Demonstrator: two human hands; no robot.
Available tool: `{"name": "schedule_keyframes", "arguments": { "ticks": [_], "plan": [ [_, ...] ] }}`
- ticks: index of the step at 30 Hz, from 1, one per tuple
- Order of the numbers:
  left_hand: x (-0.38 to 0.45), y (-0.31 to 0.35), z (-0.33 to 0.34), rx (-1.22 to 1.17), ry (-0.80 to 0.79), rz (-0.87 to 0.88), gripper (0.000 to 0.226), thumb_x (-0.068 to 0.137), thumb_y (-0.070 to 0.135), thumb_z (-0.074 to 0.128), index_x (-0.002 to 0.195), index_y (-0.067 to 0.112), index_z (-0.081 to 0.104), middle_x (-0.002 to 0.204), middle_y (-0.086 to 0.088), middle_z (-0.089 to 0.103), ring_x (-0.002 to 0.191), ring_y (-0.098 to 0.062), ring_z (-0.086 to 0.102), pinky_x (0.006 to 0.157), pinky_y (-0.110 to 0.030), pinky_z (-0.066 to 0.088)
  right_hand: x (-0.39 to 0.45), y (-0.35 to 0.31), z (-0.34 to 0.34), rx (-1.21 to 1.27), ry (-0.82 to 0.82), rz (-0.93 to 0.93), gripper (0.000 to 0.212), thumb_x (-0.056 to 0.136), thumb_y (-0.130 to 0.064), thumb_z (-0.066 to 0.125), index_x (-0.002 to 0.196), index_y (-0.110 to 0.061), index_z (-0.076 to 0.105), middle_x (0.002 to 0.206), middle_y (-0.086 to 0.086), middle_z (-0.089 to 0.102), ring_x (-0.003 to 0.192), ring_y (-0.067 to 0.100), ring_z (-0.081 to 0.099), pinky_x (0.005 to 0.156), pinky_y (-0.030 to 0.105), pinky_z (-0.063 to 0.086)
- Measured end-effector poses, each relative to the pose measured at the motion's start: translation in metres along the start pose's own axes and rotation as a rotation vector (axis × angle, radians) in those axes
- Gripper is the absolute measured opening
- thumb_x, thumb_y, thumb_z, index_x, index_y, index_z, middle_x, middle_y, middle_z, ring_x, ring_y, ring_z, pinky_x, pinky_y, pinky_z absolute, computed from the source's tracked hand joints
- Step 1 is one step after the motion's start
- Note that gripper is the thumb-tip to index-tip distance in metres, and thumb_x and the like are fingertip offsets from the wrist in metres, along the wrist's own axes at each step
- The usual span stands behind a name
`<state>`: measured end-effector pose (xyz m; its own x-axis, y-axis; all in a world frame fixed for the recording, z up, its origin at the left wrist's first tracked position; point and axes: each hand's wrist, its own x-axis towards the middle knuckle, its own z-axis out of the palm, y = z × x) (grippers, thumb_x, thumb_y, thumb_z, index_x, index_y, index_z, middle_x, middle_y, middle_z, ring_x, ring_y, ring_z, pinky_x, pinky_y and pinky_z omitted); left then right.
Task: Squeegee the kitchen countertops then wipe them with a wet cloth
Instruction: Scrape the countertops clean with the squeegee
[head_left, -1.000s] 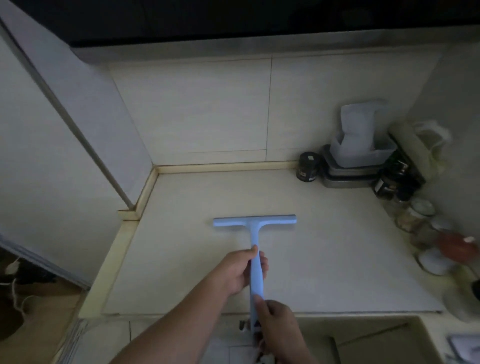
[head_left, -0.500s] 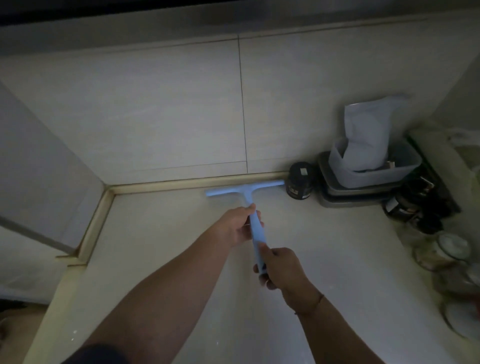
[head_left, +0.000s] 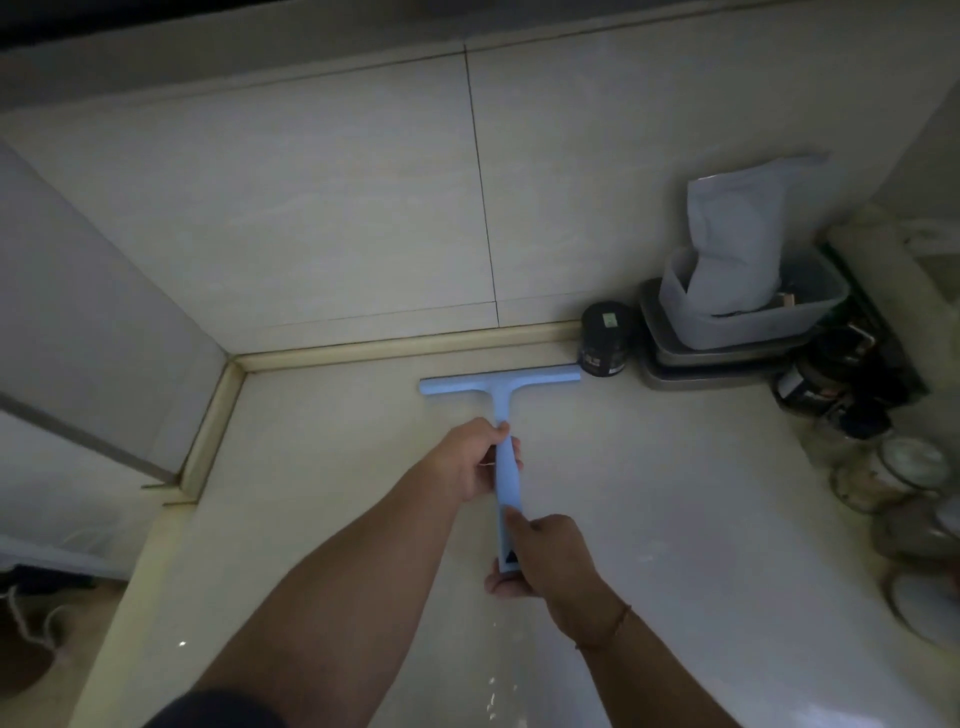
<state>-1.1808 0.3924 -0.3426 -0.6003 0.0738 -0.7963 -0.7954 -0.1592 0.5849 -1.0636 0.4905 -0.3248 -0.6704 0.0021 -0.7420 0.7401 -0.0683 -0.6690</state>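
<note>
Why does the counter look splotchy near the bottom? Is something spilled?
Yes, small bright wet spots sit on the counter close to the person, below the hands. They look like water droplets. Both hands hold the squeegee; nothing else seems spilled or broken.

Light blue plastic squeegee (head_left: 500, 387), small black triangle near handle end. Cream stone bench (head_left: 675, 519), plain. Pale cream wall tiles (head_left: 311, 208), thin dark lines between. Black round jar (head_left: 604, 345), tiny green label. Grey see-through tub (head_left: 748, 317). Thin red-orange wrist string (head_left: 613, 626).
</note>
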Motion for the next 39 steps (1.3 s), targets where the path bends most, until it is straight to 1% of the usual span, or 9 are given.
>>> {"name": "schedule_keyframes", "arguments": {
  "ticks": [4, 8, 18, 21, 26, 30, 34, 36, 39],
  "plan": [
    [-0.026, -0.044, -0.004, -0.001, 0.020, -0.011, 0.023, 0.096, 0.020, 0.058, 0.101, -0.003, 0.056, 0.076, -0.010, 0.060, 0.061, -0.022, 0.057, 0.053, -0.031, 0.053, -0.032, 0.039, 0.001, -0.029, -0.015, 0.031, 0.049, 0.096, -0.031, 0.057, 0.083, 0.016, 0.063, 0.063, 0.024, 0.068, 0.059, 0.037, 0.070, 0.064, 0.048, 0.060],
    [-0.057, -0.085, -0.011, -0.007, 0.024, -0.006, 0.021, 0.097, 0.019, 0.056, 0.100, -0.002, 0.054, 0.076, -0.011, 0.059, 0.060, -0.022, 0.056, 0.044, -0.025, 0.052, -0.064, 0.079, 0.001, -0.076, -0.021, 0.013, 0.050, 0.096, -0.033, 0.056, 0.073, 0.010, 0.065, 0.063, 0.022, 0.069, 0.059, 0.037, 0.070, 0.063, 0.049, 0.060],
    [-0.122, -0.173, -0.019, -0.011, 0.023, -0.045, 0.025, 0.096, 0.021, 0.057, 0.091, -0.004, 0.059, 0.075, -0.012, 0.061, 0.062, -0.024, 0.057, 0.058, -0.034, 0.053, -0.147, 0.154, -0.015, -0.269, -0.013, -0.110, 0.049, 0.096, -0.038, 0.054, 0.064, -0.003, 0.067, 0.066, 0.015, 0.071, 0.064, 0.032, 0.072, 0.064, 0.044, 0.060],
    [-0.136, -0.189, -0.019, -0.011, 0.027, -0.037, 0.026, 0.096, 0.021, 0.057, 0.088, -0.004, 0.059, 0.074, -0.012, 0.061, 0.060, -0.024, 0.058, 0.058, -0.034, 0.052, -0.167, 0.166, -0.020, -0.233, -0.018, -0.116, 0.051, 0.096, -0.039, 0.054, 0.072, 0.003, 0.070, 0.062, 0.014, 0.071, 0.057, 0.029, 0.071, 0.057, 0.040, 0.060],
    [-0.155, -0.205, -0.017, -0.061, 0.004, -0.009, 0.022, 0.097, 0.017, 0.055, 0.086, -0.002, 0.055, 0.072, -0.013, 0.058, 0.058, -0.025, 0.054, 0.064, -0.036, 0.052, -0.189, 0.175, -0.025, -0.212, -0.001, -0.101, 0.049, 0.093, -0.037, 0.059, 0.066, 0.004, 0.064, 0.059, 0.018, 0.069, 0.054, 0.033, 0.070, 0.052, 0.040, 0.059],
    [-0.164, -0.218, -0.019, -0.028, 0.013, -0.009, 0.024, 0.097, 0.019, 0.055, 0.089, -0.003, 0.058, 0.071, -0.012, 0.059, 0.059, -0.025, 0.056, 0.063, -0.035, 0.054, -0.200, 0.184, -0.029, -0.246, 0.027, -0.125, 0.048, 0.094, -0.032, 0.060, 0.059, -0.001, 0.064, 0.047, 0.005, 0.064, 0.044, 0.020, 0.066, 0.042, 0.025, 0.051],
    [-0.176, -0.233, -0.021, 0.013, 0.016, -0.019, 0.026, 0.097, 0.022, 0.054, 0.090, -0.003, 0.059, 0.072, -0.011, 0.061, 0.066, -0.025, 0.059, 0.060, -0.033, 0.055, -0.204, 0.200, -0.033, -0.448, 0.048, -0.163, 0.050, 0.093, -0.043, 0.056, 0.054, -0.013, 0.061, 0.055, -0.002, 0.065, 0.047, -0.001, 0.062, 0.058, 0.019, 0.054],
    [-0.182, -0.240, -0.022, 0.018, 0.018, -0.024, 0.026, 0.097, 0.022, 0.054, 0.090, -0.002, 0.060, 0.071, -0.011, 0.061, 0.065, -0.024, 0.059, 0.058, -0.032, 0.055, -0.206, 0.208, -0.034, -0.533, 0.059, -0.174, 0.051, 0.092, -0.046, 0.056, 0.054, -0.013, 0.060, 0.063, -0.001, 0.066, 0.049, -0.010, 0.056, 0.054, 0.012, 0.048],
    [-0.189, -0.251, -0.021, 0.016, 0.024, -0.033, 0.026, 0.097, 0.021, 0.054, 0.091, -0.003, 0.061, 0.071, -0.012, 0.061, 0.065, -0.024, 0.059, 0.061, -0.033, 0.055, -0.215, 0.214, -0.036, -0.550, 0.034, -0.156, 0.044, 0.090, -0.049, 0.057, 0.080, -0.009, 0.072, 0.079, 0.003, 0.070, 0.066, -0.002, 0.063, 0.062, 0.016, 0.049]
  ]
}}
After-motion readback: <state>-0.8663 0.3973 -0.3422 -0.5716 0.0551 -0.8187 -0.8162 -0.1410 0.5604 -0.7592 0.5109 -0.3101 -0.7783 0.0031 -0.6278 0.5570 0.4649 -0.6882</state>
